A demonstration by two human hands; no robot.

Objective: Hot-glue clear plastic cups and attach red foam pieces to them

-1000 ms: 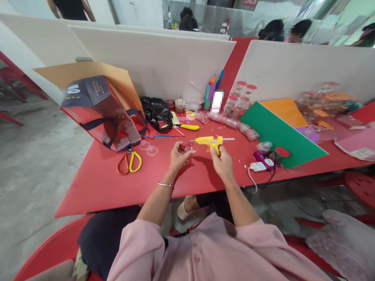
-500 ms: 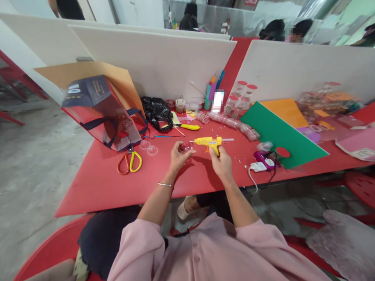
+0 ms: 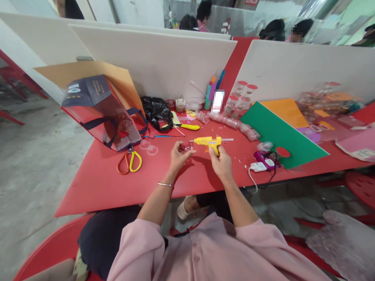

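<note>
My left hand (image 3: 177,157) is closed on a clear plastic cup (image 3: 186,146), a small rounded piece that looks red against the table. In my right hand (image 3: 220,160) is a yellow glue gun (image 3: 208,143), gripped by its handle, with a pale glue stick poking out of its back. The gun's nozzle points left and sits right at the cup's upper edge; whether it touches I cannot tell. Two clear round plastic pieces (image 3: 152,150) lie left of my left hand. Scissors (image 3: 129,161) with one red and one yellow handle rest farther left.
A gift bag (image 3: 99,111) stands at the left by a black plastic bag (image 3: 158,113). A yellow-handled cutter (image 3: 190,127) and a row of stacked clear cups (image 3: 231,121) lie behind my hands. At right are a green board (image 3: 281,132) and a purple power strip (image 3: 265,159) with cords.
Both hands, the cup and the glue gun hold almost the same place. In the background, a person's head has come up farther behind the white partition.
</note>
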